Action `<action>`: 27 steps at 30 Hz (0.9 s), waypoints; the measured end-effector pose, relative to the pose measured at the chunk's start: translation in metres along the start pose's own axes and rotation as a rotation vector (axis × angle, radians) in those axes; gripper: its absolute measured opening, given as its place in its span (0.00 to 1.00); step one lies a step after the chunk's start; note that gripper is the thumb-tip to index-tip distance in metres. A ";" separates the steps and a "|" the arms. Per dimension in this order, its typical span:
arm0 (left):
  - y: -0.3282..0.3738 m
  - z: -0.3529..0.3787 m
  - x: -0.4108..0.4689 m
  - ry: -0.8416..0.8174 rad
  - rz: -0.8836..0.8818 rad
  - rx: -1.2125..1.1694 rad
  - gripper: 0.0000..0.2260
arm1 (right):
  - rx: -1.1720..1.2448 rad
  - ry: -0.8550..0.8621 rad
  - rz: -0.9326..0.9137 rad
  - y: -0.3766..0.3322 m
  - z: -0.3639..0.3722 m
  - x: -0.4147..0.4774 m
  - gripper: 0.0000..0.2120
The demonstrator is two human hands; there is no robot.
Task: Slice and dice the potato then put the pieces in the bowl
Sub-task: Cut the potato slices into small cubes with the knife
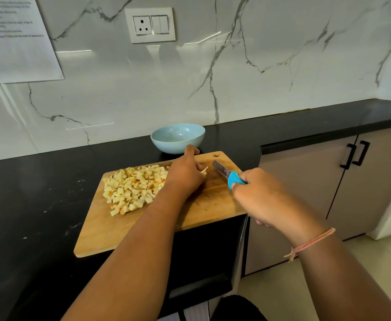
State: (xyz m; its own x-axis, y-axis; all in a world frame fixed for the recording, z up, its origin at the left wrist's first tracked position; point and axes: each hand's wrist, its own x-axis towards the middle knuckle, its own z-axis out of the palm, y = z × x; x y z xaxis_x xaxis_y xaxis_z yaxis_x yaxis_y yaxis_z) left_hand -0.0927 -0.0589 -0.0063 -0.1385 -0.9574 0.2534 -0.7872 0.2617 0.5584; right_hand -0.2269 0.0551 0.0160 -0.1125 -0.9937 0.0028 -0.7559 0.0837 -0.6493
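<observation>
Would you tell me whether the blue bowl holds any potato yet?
Empty: the bowl shows a bare inside; the diced potato lies on the cutting board.

We see two forearms, both bare along all the length that shows, from the left hand [185, 174] and the right hand [259, 200] back to the bottom edge. Just behind the right hand, a thin bracelet [310, 244] of pale pink thread goes round the wrist in several strands laid side by side. Its knot sits on the side of the wrist nearer the left hand, and short frayed ends hang loose from it. Well behind both hands, between the forearms, we make out a patch of black clothing [236, 308] with a soft, fuzzy surface; which garment it is we cannot tell.
</observation>
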 end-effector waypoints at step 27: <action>-0.003 -0.001 0.002 0.009 -0.101 0.180 0.06 | -0.138 -0.041 -0.036 -0.006 0.007 -0.013 0.18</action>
State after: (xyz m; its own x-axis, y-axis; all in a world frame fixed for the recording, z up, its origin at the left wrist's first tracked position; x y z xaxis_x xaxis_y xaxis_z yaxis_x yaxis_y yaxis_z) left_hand -0.0899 -0.0621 -0.0071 -0.0489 -0.9763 0.2107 -0.8915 0.1378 0.4316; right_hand -0.2165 0.0675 0.0148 -0.0593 -0.9982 -0.0087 -0.8410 0.0546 -0.5382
